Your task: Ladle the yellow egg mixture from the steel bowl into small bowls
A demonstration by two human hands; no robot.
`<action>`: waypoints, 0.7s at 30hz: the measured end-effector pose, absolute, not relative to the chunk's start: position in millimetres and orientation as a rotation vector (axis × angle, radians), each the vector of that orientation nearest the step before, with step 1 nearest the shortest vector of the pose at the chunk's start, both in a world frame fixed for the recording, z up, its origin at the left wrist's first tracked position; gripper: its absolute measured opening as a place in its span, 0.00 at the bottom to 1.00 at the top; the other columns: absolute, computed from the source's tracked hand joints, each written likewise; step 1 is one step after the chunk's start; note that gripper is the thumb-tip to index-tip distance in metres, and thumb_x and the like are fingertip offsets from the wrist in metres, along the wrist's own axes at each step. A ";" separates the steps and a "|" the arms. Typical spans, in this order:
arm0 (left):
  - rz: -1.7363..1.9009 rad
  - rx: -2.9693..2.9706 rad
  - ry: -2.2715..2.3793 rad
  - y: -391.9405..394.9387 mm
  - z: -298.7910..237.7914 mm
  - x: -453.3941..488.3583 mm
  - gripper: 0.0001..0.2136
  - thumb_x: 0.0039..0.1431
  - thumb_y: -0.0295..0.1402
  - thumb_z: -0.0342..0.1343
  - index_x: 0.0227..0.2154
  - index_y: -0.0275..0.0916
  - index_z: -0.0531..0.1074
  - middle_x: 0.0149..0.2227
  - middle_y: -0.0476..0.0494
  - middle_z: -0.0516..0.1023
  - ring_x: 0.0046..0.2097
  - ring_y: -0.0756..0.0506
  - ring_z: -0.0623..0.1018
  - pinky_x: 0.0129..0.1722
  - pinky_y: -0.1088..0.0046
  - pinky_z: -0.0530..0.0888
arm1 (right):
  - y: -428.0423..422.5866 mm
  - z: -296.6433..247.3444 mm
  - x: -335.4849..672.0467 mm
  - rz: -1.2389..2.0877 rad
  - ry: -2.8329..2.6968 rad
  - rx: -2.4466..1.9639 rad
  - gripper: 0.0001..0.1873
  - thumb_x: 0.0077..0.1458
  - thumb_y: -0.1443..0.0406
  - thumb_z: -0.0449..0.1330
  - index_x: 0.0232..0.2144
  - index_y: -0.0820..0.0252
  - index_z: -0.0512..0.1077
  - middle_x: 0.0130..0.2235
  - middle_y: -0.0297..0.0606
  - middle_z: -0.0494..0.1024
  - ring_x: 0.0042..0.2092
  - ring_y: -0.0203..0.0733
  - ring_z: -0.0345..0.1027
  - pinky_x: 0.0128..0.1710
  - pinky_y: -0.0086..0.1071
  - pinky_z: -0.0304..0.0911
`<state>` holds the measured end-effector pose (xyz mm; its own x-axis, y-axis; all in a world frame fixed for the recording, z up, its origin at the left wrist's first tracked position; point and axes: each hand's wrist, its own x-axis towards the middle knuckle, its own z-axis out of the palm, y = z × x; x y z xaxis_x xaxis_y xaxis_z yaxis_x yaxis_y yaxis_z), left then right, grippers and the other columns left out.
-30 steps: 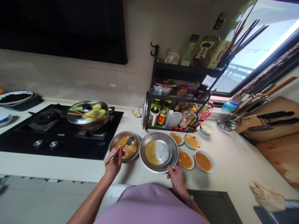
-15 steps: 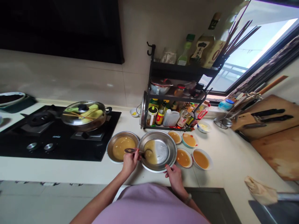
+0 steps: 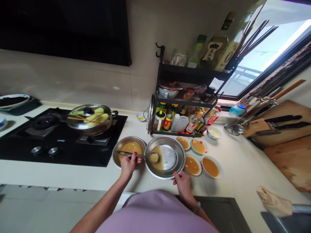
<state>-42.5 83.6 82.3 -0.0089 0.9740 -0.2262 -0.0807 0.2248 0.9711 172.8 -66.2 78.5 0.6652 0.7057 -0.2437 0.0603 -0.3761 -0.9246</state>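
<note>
My left hand (image 3: 127,163) is closed round the handle of a metal spoon (image 3: 138,156). The spoon's bowl, full of yellow liquid, rests in the tilted large steel bowl (image 3: 173,168). That bowl holds a pool of the same liquid on its left side. My right hand (image 3: 181,182) grips the large bowl's near rim. To the left stands a smaller steel bowl (image 3: 120,147) filled with yellow liquid, under the spoon's handle.
Several small bowls of orange-yellow liquid (image 3: 210,167) sit right of the large bowl. A black spice rack (image 3: 187,97) stands behind. A lidded pan with corn (image 3: 88,119) sits on the black hob (image 3: 29,142). Wooden boards and knives (image 3: 284,126) lie at right.
My left hand carried the spoon from the smaller bowl to the large bowl, and it now scoops liquid there. My right hand stayed on the large bowl's rim.
</note>
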 end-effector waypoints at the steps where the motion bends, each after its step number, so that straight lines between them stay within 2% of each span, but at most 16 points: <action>1: 1.108 0.989 1.258 84.1 83.7 -43.9 0.10 0.56 0.38 0.55 0.32 0.34 0.72 0.21 0.41 0.79 0.23 0.41 0.80 0.26 0.64 0.79 | -65.9 78.7 172.8 0.783 -0.606 -1.852 0.16 0.41 0.51 0.57 0.19 0.58 0.68 0.17 0.36 0.73 0.17 0.39 0.63 0.20 0.31 0.59; 8: 1.221 1.019 1.252 89.0 97.5 -65.0 0.13 0.56 0.40 0.55 0.33 0.33 0.71 0.22 0.41 0.79 0.25 0.41 0.81 0.28 0.63 0.79 | -65.5 78.4 172.9 0.763 -0.609 -1.864 0.17 0.40 0.50 0.57 0.19 0.57 0.68 0.17 0.37 0.73 0.17 0.39 0.64 0.19 0.31 0.58; 13: 1.272 1.042 1.427 93.7 110.9 -89.1 0.16 0.54 0.42 0.55 0.35 0.32 0.71 0.21 0.42 0.79 0.25 0.40 0.81 0.29 0.64 0.79 | -66.3 81.0 172.4 0.776 -0.614 -1.885 0.17 0.40 0.50 0.56 0.20 0.58 0.68 0.17 0.37 0.73 0.17 0.39 0.64 0.21 0.31 0.59; 17: 1.282 1.352 1.587 93.4 111.0 -107.0 0.16 0.57 0.44 0.51 0.33 0.34 0.73 0.22 0.41 0.80 0.27 0.40 0.82 0.30 0.66 0.78 | -66.6 81.8 172.9 0.767 -0.639 -1.904 0.18 0.41 0.49 0.56 0.19 0.57 0.68 0.17 0.37 0.73 0.18 0.40 0.65 0.21 0.32 0.59; 21: 1.324 1.847 1.491 87.1 101.7 -118.5 0.12 0.60 0.38 0.49 0.36 0.36 0.73 0.27 0.43 0.81 0.28 0.44 0.81 0.30 0.71 0.77 | -66.3 81.7 173.4 0.756 -0.647 -1.918 0.18 0.41 0.49 0.56 0.18 0.57 0.68 0.17 0.37 0.73 0.18 0.41 0.66 0.22 0.32 0.59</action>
<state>-118.5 87.1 101.7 -0.0290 0.9130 0.4070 0.5123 -0.3361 0.7903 173.4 -66.3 81.7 0.6699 0.7045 -0.2344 0.1230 -0.4166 -0.9007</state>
